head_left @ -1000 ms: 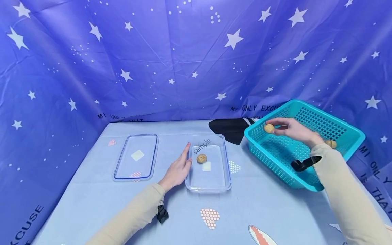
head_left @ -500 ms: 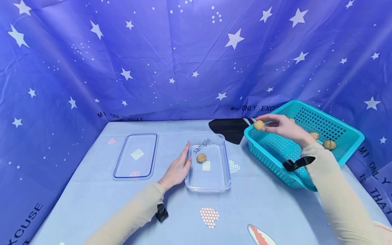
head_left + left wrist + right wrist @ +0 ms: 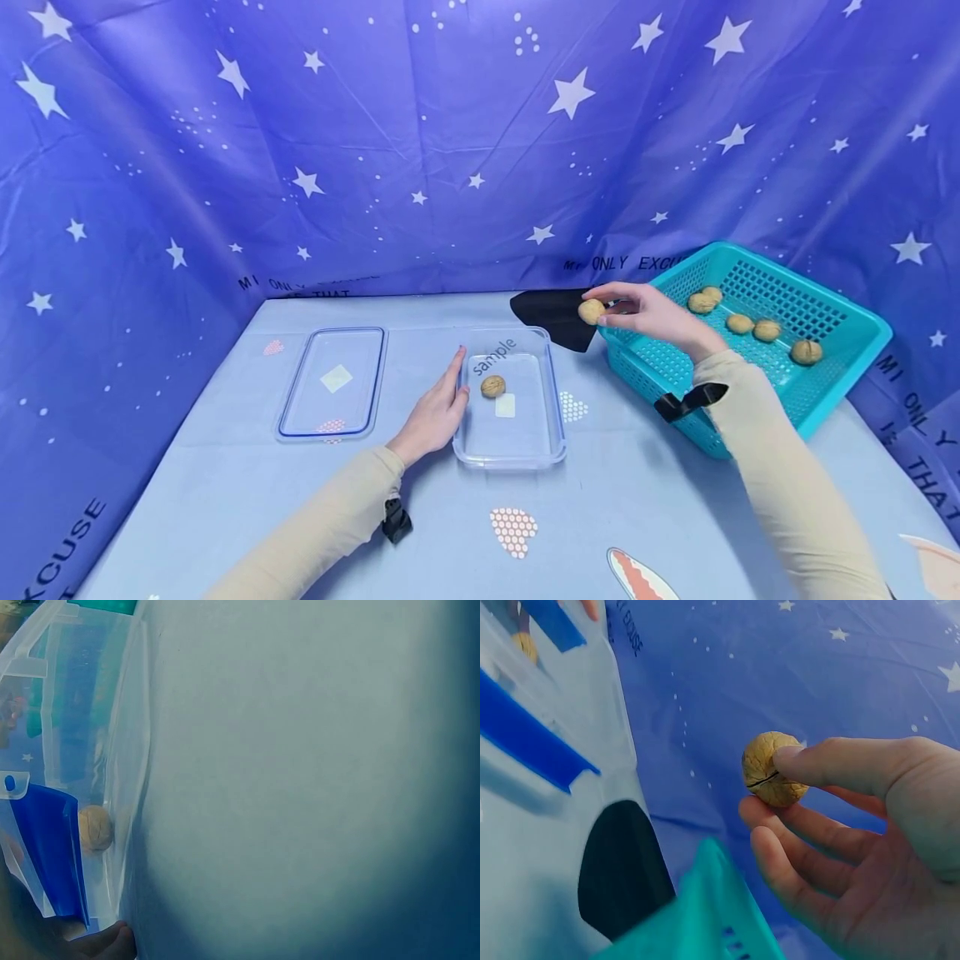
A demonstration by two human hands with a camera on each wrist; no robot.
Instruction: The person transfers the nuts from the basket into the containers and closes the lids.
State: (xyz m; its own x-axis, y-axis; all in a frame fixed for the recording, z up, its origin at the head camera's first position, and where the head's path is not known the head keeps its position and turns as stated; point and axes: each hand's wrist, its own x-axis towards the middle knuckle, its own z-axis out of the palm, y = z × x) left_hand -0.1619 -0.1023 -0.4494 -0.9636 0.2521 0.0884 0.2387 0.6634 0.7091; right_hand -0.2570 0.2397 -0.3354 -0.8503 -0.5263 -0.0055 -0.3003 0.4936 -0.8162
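My right hand (image 3: 651, 317) pinches a walnut (image 3: 592, 312) between thumb and fingertips, just past the left corner of the turquoise basket (image 3: 660, 379). In the right wrist view this walnut (image 3: 772, 769) shows a dark seam. Several more walnuts (image 3: 767, 330) lie inside the basket. My left hand (image 3: 433, 417) rests with straight fingers along the left side of a clear plastic container (image 3: 510, 461). One walnut (image 3: 492, 387) sits in that container, left of a pale square sticker. The left wrist view shows it through the container's clear wall (image 3: 127, 750).
A clear lid (image 3: 337, 333) with a blue seal lies flat left of the container. Light blue cloth (image 3: 300, 508) with printed hearts covers the table. Behind it hangs a purple star-patterned curtain (image 3: 420, 125).
My right hand has carried its walnut leftward from over the basket to beyond its left corner, uncovering the walnuts inside. The left hand, container and lid have stayed in place.
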